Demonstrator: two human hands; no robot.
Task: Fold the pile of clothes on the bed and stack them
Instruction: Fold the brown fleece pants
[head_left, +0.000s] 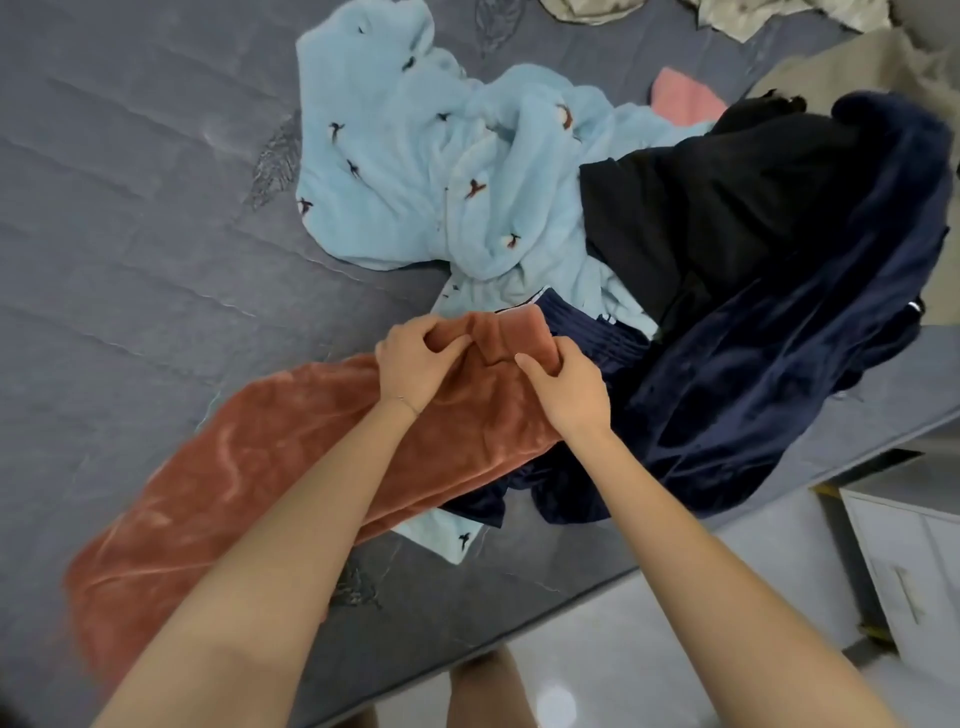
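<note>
A rust-coloured garment (291, 447) is held at its upper edge by both hands.
The fabric is pinched by the curled fingers of the left hand (415, 364) and gripped by the right hand (566, 387) just beside it. The garment is laid on the grey bed (130, 234), touching the pile of a light blue fleece (415, 156), a black garment (701, 208) and a navy garment (779, 364).

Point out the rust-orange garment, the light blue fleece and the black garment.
rust-orange garment (249, 457), head view, flat middle.
light blue fleece (395, 171), head view, left panel.
black garment (691, 208), head view, centre.
</note>
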